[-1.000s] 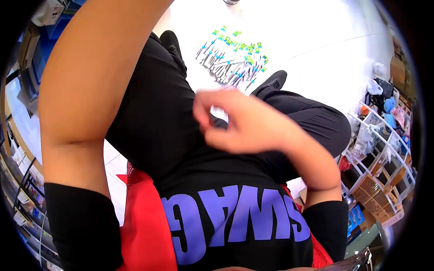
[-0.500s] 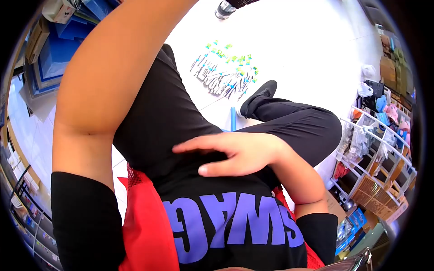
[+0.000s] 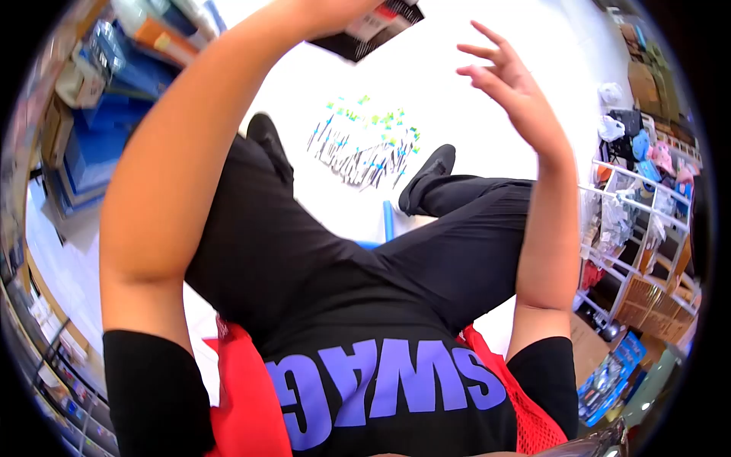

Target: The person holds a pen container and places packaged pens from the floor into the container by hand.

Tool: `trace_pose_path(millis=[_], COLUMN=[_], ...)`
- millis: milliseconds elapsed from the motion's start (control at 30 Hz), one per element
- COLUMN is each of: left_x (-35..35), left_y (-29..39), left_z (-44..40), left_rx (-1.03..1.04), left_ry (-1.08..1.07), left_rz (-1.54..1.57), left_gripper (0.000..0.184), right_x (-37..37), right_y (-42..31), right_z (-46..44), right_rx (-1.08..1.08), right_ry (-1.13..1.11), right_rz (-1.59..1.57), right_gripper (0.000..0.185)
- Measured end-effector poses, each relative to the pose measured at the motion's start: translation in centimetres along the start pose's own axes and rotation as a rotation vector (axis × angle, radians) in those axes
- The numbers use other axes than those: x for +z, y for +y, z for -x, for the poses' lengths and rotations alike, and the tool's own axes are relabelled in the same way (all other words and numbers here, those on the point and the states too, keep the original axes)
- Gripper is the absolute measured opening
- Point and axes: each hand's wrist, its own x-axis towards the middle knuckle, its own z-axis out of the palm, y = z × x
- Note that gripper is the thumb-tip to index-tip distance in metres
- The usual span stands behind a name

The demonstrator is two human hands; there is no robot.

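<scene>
My left hand (image 3: 339, 14) is at the top edge of the view, its fingers partly cut off. It appears to grip a black slotted container (image 3: 362, 38), which has a red and white label showing in it. To the right, my right hand (image 3: 506, 80) is raised over the white floor, fingers spread and holding nothing. Between my feet and below both hands lies a pile of slender dark and silver items (image 3: 358, 156) with blue bands and yellow-green ends. They are too small to name.
Blue boxes and panels (image 3: 99, 152) stand at the left. A white rack (image 3: 640, 198) with bags and goods is on the right, above a cardboard box (image 3: 586, 343) and blue packages (image 3: 613, 377). A blue bar (image 3: 388, 221) shows between my legs.
My right hand has risen from my lap to the upper right, fingers spread. My left hand has come into view at the top with the black container, which has moved nearer and left.
</scene>
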Motion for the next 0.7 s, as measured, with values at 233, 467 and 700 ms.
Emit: trace_pose_path(millis=[233,467,700], left_x=[4.4,6.4,7.1], left_y=[-1.9,0.8,1.9], left_z=[2.2,4.3,6.1], left_rx=[-0.104,-0.224,-0.213], left_ry=[-0.213,-0.296,-0.346], left_rz=[0.201,0.453,0.422], left_gripper=[0.044,0.047,0.057], right_x=[3.6,3.0,1.1], right_y=[0.1,0.4,-0.9], right_z=[-0.6,-0.6,0.4], right_rx=[0.103,-0.023,0.035], right_ry=[0.057,0.204,0.207], right_rz=[-0.493,-0.430,-0.392], right_gripper=[0.092,0.057,0.034])
